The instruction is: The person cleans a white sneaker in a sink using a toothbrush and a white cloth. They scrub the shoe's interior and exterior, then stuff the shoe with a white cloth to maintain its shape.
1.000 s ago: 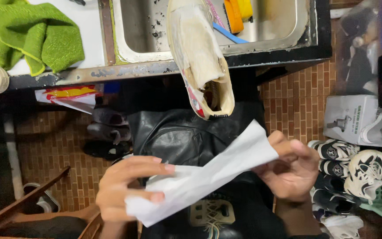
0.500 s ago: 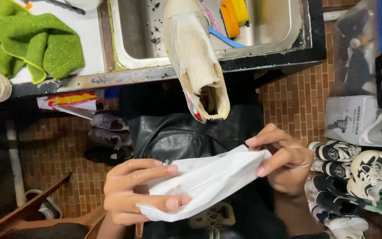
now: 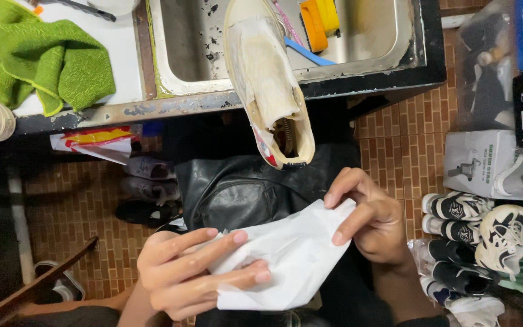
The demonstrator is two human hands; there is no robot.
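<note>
Brick-tile floor (image 3: 388,151) below, steel sink (image 3: 189,48) set in a worn counter along the top edge. Left hand (image 3: 195,272) and right hand (image 3: 370,221) both clamped on a white sheet of paper (image 3: 286,257), held over a black leather apron (image 3: 243,188) on the lap, below the counter's front edge. Paper is plain, creased, partly folded over itself; left thumb and fingers pinch its lower left, right fingertips pinch its upper right corner. Dirty cream high-top sneaker (image 3: 270,85) lies across the sink's front rim, opening overhanging the counter edge just above the paper. Green towel (image 3: 37,57) on the counter's left end. Floor room is tight: black-and-white sneakers (image 3: 479,227) piled right, dark shoes (image 3: 146,188) left under the counter.
</note>
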